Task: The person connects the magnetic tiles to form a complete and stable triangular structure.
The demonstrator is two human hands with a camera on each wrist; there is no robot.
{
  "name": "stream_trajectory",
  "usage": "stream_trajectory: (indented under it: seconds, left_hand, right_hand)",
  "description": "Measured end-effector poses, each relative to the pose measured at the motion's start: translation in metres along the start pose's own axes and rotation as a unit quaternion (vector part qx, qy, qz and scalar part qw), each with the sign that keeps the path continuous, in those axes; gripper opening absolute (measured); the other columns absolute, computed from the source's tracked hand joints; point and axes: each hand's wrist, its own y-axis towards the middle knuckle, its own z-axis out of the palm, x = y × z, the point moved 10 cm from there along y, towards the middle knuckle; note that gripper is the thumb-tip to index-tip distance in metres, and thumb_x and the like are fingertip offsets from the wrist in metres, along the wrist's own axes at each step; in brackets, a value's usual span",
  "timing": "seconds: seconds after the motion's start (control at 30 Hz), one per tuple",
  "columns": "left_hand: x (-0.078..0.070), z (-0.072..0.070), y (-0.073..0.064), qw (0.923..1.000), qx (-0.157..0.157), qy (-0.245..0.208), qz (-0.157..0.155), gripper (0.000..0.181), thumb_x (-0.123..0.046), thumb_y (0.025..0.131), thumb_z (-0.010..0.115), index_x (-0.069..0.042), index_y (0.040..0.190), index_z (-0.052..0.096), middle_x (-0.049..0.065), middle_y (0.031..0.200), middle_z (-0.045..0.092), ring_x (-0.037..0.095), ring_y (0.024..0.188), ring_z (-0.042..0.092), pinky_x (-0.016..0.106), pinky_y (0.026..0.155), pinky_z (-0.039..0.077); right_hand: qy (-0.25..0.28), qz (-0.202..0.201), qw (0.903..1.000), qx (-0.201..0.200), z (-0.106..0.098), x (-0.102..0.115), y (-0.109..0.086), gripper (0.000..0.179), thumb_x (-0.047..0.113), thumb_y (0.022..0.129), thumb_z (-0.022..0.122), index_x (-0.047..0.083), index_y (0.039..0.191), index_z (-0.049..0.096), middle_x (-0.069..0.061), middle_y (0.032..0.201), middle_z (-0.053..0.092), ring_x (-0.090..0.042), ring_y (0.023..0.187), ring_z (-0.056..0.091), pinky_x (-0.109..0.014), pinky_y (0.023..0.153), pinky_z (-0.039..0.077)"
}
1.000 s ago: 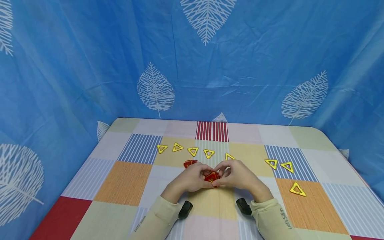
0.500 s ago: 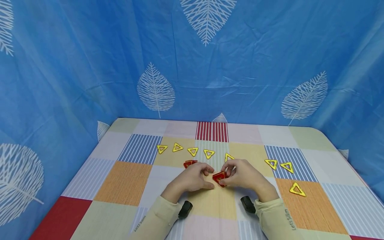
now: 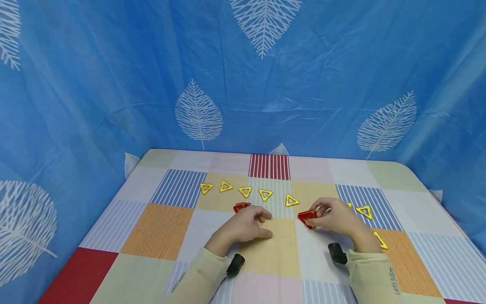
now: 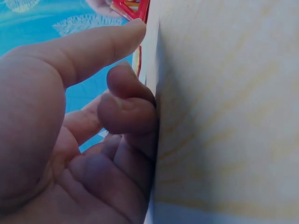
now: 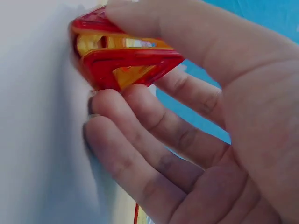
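My right hand [image 3: 336,217] pinches a red triangular frame piece [image 3: 306,218] between thumb and fingertips, just right of the table's middle. In the right wrist view this red piece [image 5: 135,60] shows two red triangular faces, with yellow-orange parts between them. My left hand [image 3: 243,228] rests on the yellow patch of the tablecloth, thumb and index finger apart and nothing between them. Just beyond its knuckles lies another red triangular piece [image 3: 241,206], partly hidden by the hand. Past both hands, a loose row of yellow triangle frames includes one yellow triangle [image 3: 291,200] left of the right hand.
More yellow triangles lie at the right, one yellow triangle [image 3: 365,212] on blue stripes and another yellow triangle [image 3: 381,240] half covered by the right wrist. A patchwork tablecloth [image 3: 152,270] covers the table. A blue curtain [image 3: 303,84] with white leaves hangs behind.
My right hand has pulled the red piece away from my left fingers and carried it to the right. The left hand has stayed in place, now without the piece.
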Motion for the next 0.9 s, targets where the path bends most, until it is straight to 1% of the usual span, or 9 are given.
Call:
stream_trajectory:
  seconds: [0.13,0.27,0.37,0.47,0.6,0.7,0.8,0.9]
  left_hand:
    - [0.001,-0.001,0.001,1.0000,-0.004,-0.003,-0.001,0.037,-0.025,0.080,0.087,-0.016,0.112,0.070,-0.002,0.094,0.057,0.015,0.083,0.052,0.033,0.077,0.044]
    - [0.003,-0.003,0.001,0.9998,-0.014,-0.011,-0.007,0.047,-0.028,0.083,0.085,-0.015,0.124,0.065,-0.001,0.099,0.055,0.016,0.080,0.052,0.035,0.075,0.044]
    - [0.006,-0.005,0.002,0.9994,-0.023,-0.013,-0.024,0.060,-0.033,0.084,0.083,-0.014,0.135,0.057,0.000,0.104,0.053,0.018,0.080,0.052,0.037,0.074,0.043]
    - [0.010,-0.007,0.005,0.9981,-0.035,-0.006,-0.050,0.068,-0.040,0.084,0.082,-0.014,0.140,0.052,0.001,0.107,0.052,0.020,0.085,0.052,0.039,0.075,0.045]
    - [0.010,-0.012,0.012,0.9964,-0.049,0.008,-0.068,0.075,-0.041,0.084,0.081,-0.011,0.144,0.048,0.003,0.109,0.054,0.022,0.090,0.053,0.042,0.079,0.047]
    - [0.007,-0.018,0.020,0.9956,-0.061,0.021,-0.068,0.079,-0.039,0.085,0.080,-0.007,0.147,0.044,0.007,0.111,0.058,0.022,0.089,0.055,0.044,0.079,0.049]
    - [0.008,-0.024,0.028,0.9938,-0.078,0.034,-0.071,0.079,-0.037,0.087,0.079,-0.005,0.150,0.043,0.010,0.110,0.060,0.023,0.088,0.057,0.045,0.080,0.051]
    - [0.009,-0.027,0.037,0.9913,-0.096,0.043,-0.079,0.076,-0.033,0.089,0.077,-0.004,0.150,0.043,0.013,0.113,0.063,0.025,0.095,0.061,0.045,0.084,0.052]
  right_hand:
    - [0.014,0.001,0.9999,0.001,-0.002,-0.009,0.002,0.037,0.023,0.077,0.089,0.007,0.102,0.068,-0.005,0.081,0.058,-0.023,0.071,0.051,-0.033,0.058,0.042]
    - [0.024,-0.003,0.9997,0.006,0.000,-0.010,0.003,0.038,0.022,0.077,0.089,0.007,0.103,0.066,-0.006,0.081,0.056,-0.024,0.071,0.051,-0.033,0.058,0.042]
    - [0.027,0.003,0.9996,0.004,0.001,-0.011,0.002,0.038,0.021,0.076,0.089,0.007,0.102,0.065,-0.006,0.081,0.055,-0.024,0.072,0.051,-0.033,0.059,0.042]
    - [0.028,0.008,0.9996,0.002,0.002,-0.011,0.002,0.040,0.021,0.076,0.090,0.007,0.103,0.064,-0.006,0.082,0.055,-0.024,0.074,0.051,-0.034,0.061,0.043]
    - [0.031,0.018,0.9994,0.002,0.003,-0.012,0.001,0.041,0.022,0.075,0.091,0.008,0.102,0.064,-0.006,0.082,0.055,-0.024,0.076,0.051,-0.035,0.063,0.044]
    - [0.036,0.015,0.9992,0.005,0.002,-0.011,0.002,0.041,0.021,0.075,0.091,0.006,0.102,0.064,-0.006,0.082,0.055,-0.024,0.076,0.051,-0.035,0.064,0.044]
    - [0.040,0.013,0.9991,0.006,0.004,-0.013,0.002,0.041,0.022,0.075,0.091,0.006,0.102,0.064,-0.006,0.082,0.055,-0.024,0.077,0.051,-0.035,0.065,0.045]
    - [0.043,0.016,0.9989,0.004,0.004,-0.014,0.002,0.041,0.021,0.075,0.091,0.006,0.102,0.064,-0.006,0.082,0.055,-0.025,0.077,0.051,-0.036,0.065,0.044]
